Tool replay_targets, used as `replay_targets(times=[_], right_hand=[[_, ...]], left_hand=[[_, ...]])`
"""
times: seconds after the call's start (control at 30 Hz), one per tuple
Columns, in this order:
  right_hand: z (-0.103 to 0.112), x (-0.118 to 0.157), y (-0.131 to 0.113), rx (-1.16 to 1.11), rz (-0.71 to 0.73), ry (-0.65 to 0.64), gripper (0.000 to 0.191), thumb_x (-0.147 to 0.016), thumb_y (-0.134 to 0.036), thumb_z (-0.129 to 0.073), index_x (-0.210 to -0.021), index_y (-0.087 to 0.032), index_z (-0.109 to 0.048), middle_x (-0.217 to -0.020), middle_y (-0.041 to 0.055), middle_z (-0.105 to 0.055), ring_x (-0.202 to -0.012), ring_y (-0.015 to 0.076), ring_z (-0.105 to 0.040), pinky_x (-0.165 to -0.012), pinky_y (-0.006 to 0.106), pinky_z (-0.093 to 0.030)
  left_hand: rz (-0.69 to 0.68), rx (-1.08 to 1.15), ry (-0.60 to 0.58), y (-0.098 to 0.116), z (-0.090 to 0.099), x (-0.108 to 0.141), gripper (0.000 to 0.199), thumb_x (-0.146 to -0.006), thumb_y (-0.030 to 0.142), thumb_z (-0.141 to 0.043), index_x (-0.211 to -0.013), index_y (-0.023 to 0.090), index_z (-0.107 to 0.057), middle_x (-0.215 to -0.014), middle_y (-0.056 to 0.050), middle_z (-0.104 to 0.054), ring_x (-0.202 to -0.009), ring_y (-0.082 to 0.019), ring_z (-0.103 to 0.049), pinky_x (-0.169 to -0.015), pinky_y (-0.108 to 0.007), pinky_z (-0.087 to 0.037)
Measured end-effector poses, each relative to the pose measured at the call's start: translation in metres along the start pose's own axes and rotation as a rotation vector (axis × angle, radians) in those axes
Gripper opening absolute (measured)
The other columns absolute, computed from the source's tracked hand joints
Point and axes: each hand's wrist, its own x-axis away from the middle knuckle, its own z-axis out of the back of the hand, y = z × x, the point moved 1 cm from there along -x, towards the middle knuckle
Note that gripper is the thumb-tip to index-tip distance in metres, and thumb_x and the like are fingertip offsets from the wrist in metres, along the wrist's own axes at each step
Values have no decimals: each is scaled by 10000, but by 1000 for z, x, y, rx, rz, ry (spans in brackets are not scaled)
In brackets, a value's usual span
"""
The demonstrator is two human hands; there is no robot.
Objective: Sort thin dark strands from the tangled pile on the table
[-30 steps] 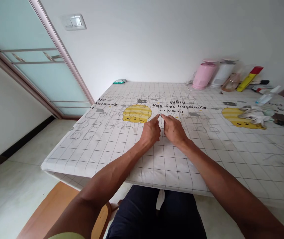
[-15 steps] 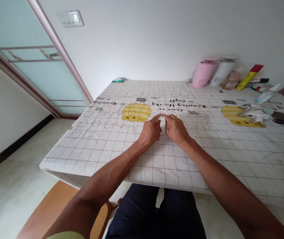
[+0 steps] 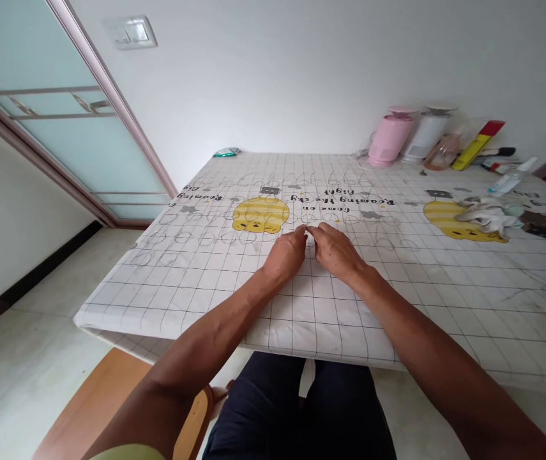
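My left hand (image 3: 286,255) and my right hand (image 3: 336,250) meet over the middle of the table, thumbs and fingers pinched, fingertips nearly touching. Whatever is between the fingertips is too thin or small to make out. Under and around them lies a white checked tablecloth (image 3: 234,294) printed with yellow bear balloons and upside-down lettering. Several thin grey loops (image 3: 158,239) run in rows across the cloth beyond my hands; whether they are fine strands or drawn lines I cannot tell.
Along the wall stand a pink cylinder (image 3: 390,139), a white one (image 3: 426,135) and a yellow-red box (image 3: 477,145). At right lie a crumpled cloth (image 3: 488,217) and a clear bottle (image 3: 512,177). A green packet (image 3: 226,153) sits at the back left; a wooden chair (image 3: 95,402) is below.
My fingertips have dropped slightly toward the cloth, and the left fingers have curled in more. Both hands stay close together, pinched. The view has shifted slightly.
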Motion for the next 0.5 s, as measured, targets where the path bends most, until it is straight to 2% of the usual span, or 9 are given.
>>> replay_targets(times=[0.1,0.23,0.37,0.5], right_hand=[[0,2,-1,15,8,-56,435,-947,32,-447,-1234,-133,-729,-1016,130,-657,-847,252,-609,-687,346,-403],[-3,2,1,-27,35,-42,403,-944,24,-472,-1205,-142,-730,-1020,126,-677,-875,258,-633,-727,349,-435],[-7,-3,5,-241,6,109,262,-1039,-120,-512,-1150,-145,-748,-1029,135,-738,-902,257,-674,-795,356,-485],[-9,-5,6,-479,-101,157,205,-1020,-203,-584,-1057,-177,-784,-850,70,-751,-762,222,-679,-746,344,-506]], left_hand=[[-58,-227,-64,0,0,-1,232,-1093,136,-466,-1158,120,-689,-1008,-138,-758,-883,-253,-729,-789,-337,-542],[-75,-349,-123,3,4,1,271,-1038,40,-433,-1129,134,-670,-1050,-139,-732,-902,-248,-715,-773,-330,-522],[-100,-357,-81,3,6,1,230,-1055,70,-419,-1065,140,-638,-979,-126,-705,-860,-240,-680,-737,-327,-489],[-78,-255,-30,1,5,-3,192,-1040,67,-446,-951,172,-579,-897,-94,-669,-797,-219,-637,-711,-319,-462]])
